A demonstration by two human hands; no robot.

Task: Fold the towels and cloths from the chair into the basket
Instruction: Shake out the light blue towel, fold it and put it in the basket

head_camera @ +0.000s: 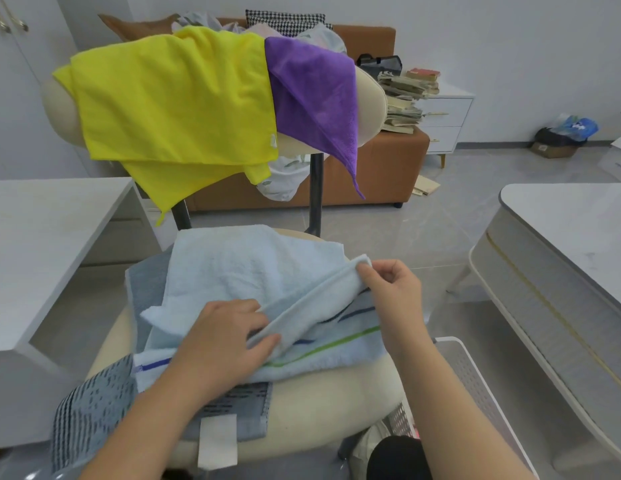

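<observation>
Tiled room; a cream chair seat (319,403) carries the pile. The light blue towel (239,271) lies on top. The left hand (226,337) pinches its lifted edge at 6 o'clock and the right hand (392,292) pinches the corner at 3 o'clock, seemingly to square a fold. The basket (475,379) waits at 5 o'clock.

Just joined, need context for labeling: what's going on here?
A person is folding a light blue towel on the chair seat. The left hand and right hand both pinch its folded edge. It lies on a striped towel and grey towels. A yellow cloth and a purple cloth hang over the chair back. The white basket stands at the right, contents hidden.
</observation>
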